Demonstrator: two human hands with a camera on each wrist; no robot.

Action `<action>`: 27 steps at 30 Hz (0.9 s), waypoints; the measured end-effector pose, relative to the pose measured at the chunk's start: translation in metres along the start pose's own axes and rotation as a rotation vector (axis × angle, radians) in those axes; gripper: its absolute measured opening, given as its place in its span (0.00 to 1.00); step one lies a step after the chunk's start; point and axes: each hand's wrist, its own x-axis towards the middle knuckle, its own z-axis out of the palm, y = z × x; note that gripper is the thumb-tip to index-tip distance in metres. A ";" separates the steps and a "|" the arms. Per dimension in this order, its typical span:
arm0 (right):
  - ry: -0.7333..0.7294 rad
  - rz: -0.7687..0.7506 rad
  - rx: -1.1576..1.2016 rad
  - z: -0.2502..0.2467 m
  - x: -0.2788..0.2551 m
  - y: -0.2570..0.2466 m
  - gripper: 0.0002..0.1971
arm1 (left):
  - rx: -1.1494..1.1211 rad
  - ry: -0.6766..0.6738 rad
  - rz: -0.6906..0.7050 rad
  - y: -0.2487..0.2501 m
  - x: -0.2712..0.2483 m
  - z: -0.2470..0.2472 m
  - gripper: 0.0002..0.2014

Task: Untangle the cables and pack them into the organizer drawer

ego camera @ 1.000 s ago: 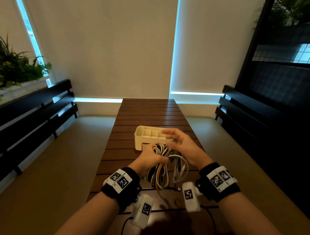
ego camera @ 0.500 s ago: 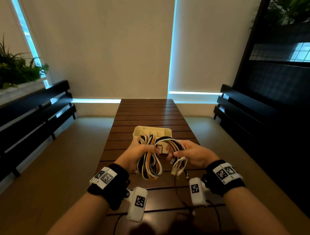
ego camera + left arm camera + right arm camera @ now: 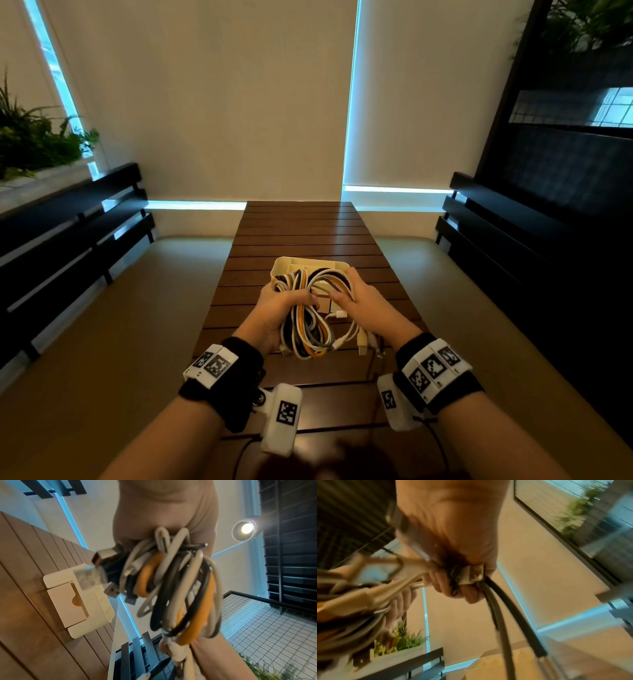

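Gripping the cable bundle (image 3: 310,310) mid-air above the table (image 3: 308,226): left hand (image 3: 279,308) clenched round it, right hand (image 3: 363,301) pinching loops. Could tighten knots if yanked; dangling plugs (image 3: 363,342) might snag. Beyond, organizer drawer (image 3: 310,265) standing unfilled.

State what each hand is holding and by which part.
Both hands hold the cable bundle. The left hand grips its middle; the right hand grips loops on its right side.
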 end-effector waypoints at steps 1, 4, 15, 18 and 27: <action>0.001 -0.011 -0.122 0.002 0.001 -0.001 0.22 | 0.001 0.014 0.003 0.000 0.000 0.000 0.05; -0.056 0.020 -0.318 0.009 0.000 -0.005 0.27 | 0.007 0.053 0.012 -0.002 -0.001 0.001 0.06; -0.264 -0.058 -0.792 0.016 -0.015 -0.029 0.19 | 0.354 0.189 0.237 -0.008 0.001 0.021 0.22; -0.192 -0.033 -0.782 0.014 -0.015 -0.027 0.19 | 0.373 0.186 0.276 -0.008 0.000 0.023 0.23; -0.056 0.126 -0.145 0.008 -0.016 -0.025 0.13 | 0.337 0.122 0.379 -0.010 -0.001 0.017 0.20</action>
